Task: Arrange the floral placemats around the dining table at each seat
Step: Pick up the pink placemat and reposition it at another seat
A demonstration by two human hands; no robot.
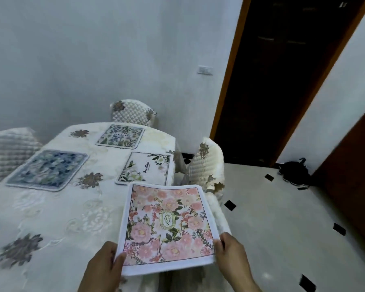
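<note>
While the left hand (105,268) and right hand (230,253) pinch the pink placemat's (167,226) near corners above the table (51,218) edge, three placemats lie beyond: white (145,171), blue (47,169), far one (120,136). Quilted chair (204,165) stands just beside.

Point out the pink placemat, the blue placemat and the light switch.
pink placemat (167,226), head view, on its centre oval label
blue placemat (47,170), head view, on its flowered middle
light switch (204,70), head view, on its plate
</note>
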